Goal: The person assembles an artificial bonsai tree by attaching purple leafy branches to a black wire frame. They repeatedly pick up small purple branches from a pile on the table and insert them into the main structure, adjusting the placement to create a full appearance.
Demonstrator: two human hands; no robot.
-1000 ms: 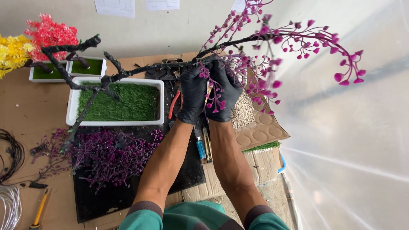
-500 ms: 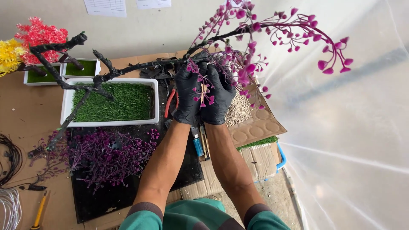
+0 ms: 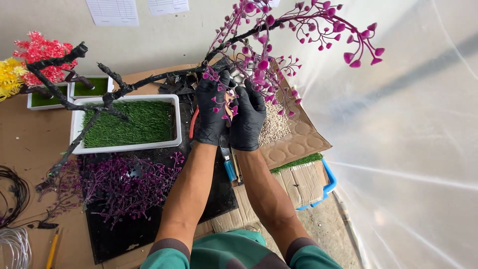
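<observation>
Both my hands wear black gloves and are raised above the table. My left hand [image 3: 211, 112] and my right hand [image 3: 249, 117] close together around a black artificial tree branch [image 3: 149, 79] where magenta flower sprigs [image 3: 279, 55] are attached. The dark branch runs left over a white rectangular planter [image 3: 175, 122] filled with green fake grass. The sprigs arch up and right, ending in pink buds [image 3: 358, 50]. A red-handled tool [image 3: 192, 124] shows just left of my left hand.
A pile of purple sprigs [image 3: 119, 184] lies on a black mat [image 3: 149, 229]. A small white planter [image 3: 89, 88] with red and yellow flowers [image 3: 30, 60] stands far left. Gravel on cardboard [image 3: 276, 127], black wires [image 3: 12, 194], a yellow pencil [image 3: 52, 249] and clear plastic sheeting [image 3: 413, 149] surround me.
The branch with its flower sprigs has tilted upward and shifted left in view. My hands stay clasped at the same joint.
</observation>
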